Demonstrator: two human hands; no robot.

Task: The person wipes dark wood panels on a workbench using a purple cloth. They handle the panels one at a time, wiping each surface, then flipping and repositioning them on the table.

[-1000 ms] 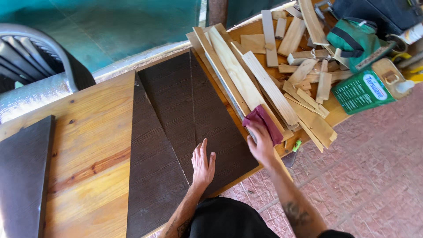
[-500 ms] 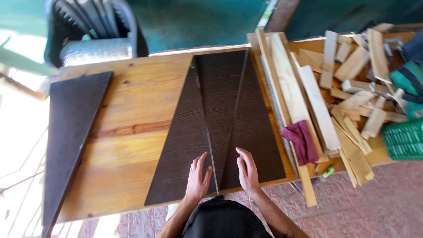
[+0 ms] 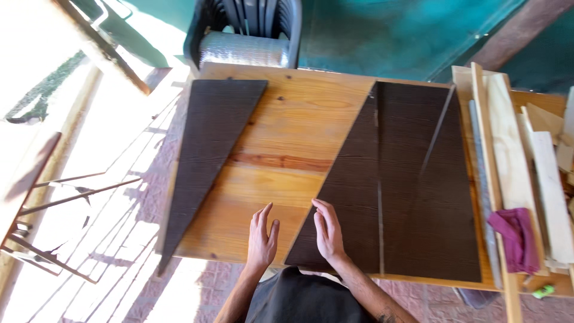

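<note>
My left hand point(image 3: 262, 236) lies flat and open on the bare wooden table point(image 3: 287, 149) near its front edge, holding nothing. Beside it, my right hand point(image 3: 329, 230) rests flat, fingers apart, on the near left corner of a dark brown triangular panel point(image 3: 350, 203). That panel abuts two more dark triangular panels point(image 3: 427, 197), forming one dark sheet on the table's right half. A separate dark triangular panel point(image 3: 206, 155) lies along the table's left edge.
A magenta cloth point(image 3: 515, 238) lies on a pile of pale wood strips and offcuts point(image 3: 538, 155) at the right. Stacked dark plastic chairs point(image 3: 245, 30) stand behind the table. A metal frame point(image 3: 54, 203) sits on the paved floor at left.
My view has swung left. My left hand has come off the dark panels onto bare wood, and my right hand has shifted to the leftmost triangle. A second earlier my right hand was at the cloth.
</note>
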